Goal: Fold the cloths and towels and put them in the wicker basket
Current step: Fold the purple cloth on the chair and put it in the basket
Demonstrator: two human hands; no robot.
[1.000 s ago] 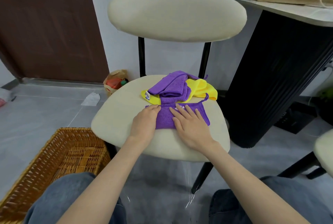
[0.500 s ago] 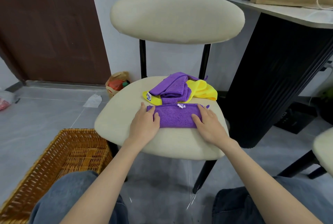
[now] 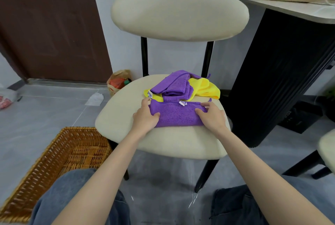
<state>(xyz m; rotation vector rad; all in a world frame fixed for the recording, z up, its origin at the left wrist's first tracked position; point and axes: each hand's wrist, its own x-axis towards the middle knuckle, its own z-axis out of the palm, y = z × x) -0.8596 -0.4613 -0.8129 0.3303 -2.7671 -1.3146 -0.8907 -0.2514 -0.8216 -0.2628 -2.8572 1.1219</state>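
Observation:
A purple cloth (image 3: 178,115), folded into a long strip with a small white label on its far edge, lies across the cream chair seat (image 3: 163,143). My left hand (image 3: 145,116) grips its left end, thumb on top. My right hand (image 3: 212,117) pinches its right end. Behind the strip lies a loose heap: another purple cloth (image 3: 174,86) on top of a yellow cloth (image 3: 206,89). The wicker basket (image 3: 59,161) stands on the floor at the lower left, and nothing shows in the part of it I can see.
The chair's padded backrest (image 3: 179,14) rises behind the heap. A black ribbed table base (image 3: 279,72) stands right of the chair under a white tabletop. A paper bag (image 3: 118,82) and a white scrap lie on the floor by the brown door. My knees are below.
The purple cloth was flat under both palms, then got folded into a narrow strip. My hands moved apart to its two ends and now grip them.

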